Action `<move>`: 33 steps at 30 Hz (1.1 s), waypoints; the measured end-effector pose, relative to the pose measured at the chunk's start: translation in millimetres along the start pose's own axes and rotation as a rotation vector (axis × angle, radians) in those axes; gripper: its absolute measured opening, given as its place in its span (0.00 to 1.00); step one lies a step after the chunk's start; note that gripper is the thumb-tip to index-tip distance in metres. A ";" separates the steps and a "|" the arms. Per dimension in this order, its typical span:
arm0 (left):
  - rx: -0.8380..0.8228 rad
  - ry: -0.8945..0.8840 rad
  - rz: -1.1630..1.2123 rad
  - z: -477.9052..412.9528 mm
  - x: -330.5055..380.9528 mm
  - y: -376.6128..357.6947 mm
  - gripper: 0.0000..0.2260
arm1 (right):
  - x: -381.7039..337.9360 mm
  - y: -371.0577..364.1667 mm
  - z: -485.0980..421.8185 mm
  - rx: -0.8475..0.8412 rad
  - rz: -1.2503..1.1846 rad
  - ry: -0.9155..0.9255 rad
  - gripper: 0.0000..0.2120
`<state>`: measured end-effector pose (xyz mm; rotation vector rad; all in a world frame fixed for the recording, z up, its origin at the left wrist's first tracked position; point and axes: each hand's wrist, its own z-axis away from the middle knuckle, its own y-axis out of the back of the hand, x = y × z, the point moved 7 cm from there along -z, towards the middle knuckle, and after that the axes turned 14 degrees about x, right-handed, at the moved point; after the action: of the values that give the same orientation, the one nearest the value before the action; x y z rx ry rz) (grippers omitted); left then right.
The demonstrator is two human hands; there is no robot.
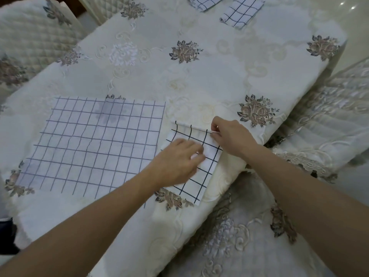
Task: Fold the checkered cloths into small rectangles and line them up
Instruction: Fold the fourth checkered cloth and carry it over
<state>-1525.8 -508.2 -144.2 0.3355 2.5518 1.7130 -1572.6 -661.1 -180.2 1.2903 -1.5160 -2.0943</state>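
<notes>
Left hand [179,156] lying flat, fingers straight, pressing the partly folded checkered cloth [199,180] near the table's [199,80] front edge, right hand [231,136] pinching its far fold, unfolded cloth [93,144] lying just beside, folded cloths [241,13] sitting at the far end.

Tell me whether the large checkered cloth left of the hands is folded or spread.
Spread. The large checkered cloth lies flat and open, a flower of the tablecloth showing through it.

The scene is viewed by one head-worn wide-angle camera, aimed forward and down, close over the worktop [199,80].
</notes>
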 end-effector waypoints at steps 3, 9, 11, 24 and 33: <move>-0.098 -0.005 0.053 28.6 25.4 -20.7 0.14 | 2.1 -3.7 -1.6 -0.018 -0.004 -0.005 0.05; -0.139 0.112 0.028 36.1 28.0 -48.3 0.18 | 9.2 -8.6 -4.0 -0.018 -0.020 -0.041 0.04; -0.146 0.147 0.020 37.3 27.2 -53.6 0.17 | 11.0 -9.8 -4.8 -0.011 -0.040 -0.063 0.04; -0.114 0.279 -0.028 48.3 40.8 -59.6 0.22 | -36.3 10.7 46.2 0.146 -0.293 -0.049 0.08; -0.068 0.416 -0.039 73.0 40.7 -34.2 0.16 | -61.2 -35.4 107.2 0.222 -0.258 0.088 0.13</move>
<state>-1558.8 -445.8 -200.6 -0.0862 2.7320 2.0303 -1609.8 -538.4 -172.7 1.7169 -1.6582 -2.0266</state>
